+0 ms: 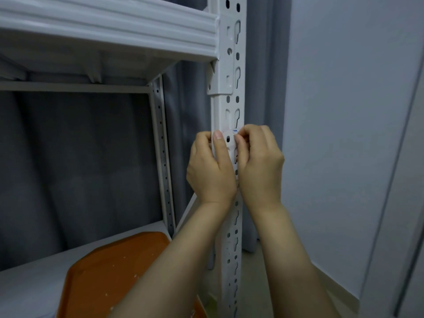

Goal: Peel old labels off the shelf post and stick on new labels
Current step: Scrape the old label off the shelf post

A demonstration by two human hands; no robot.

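The white perforated shelf post (pixel 231 72) runs upright through the middle of the view. A small white label (pixel 230 137) with a blue mark at its top right corner lies on the post at hand height. My left hand (pixel 210 167) wraps the post's left side, thumb pressed flat next to the label. From the right, my right hand (pixel 259 164) pinches the label's right edge between thumb and forefinger. Most of the label is hidden behind my fingers.
A white shelf beam (pixel 110 26) joins the post at the upper left. An orange tray (pixel 110 274) with pale specks lies on the lower shelf (pixel 29 285). Grey curtain (pixel 80 157) hangs behind the rack; a pale wall (pixel 344 111) stands to the right.
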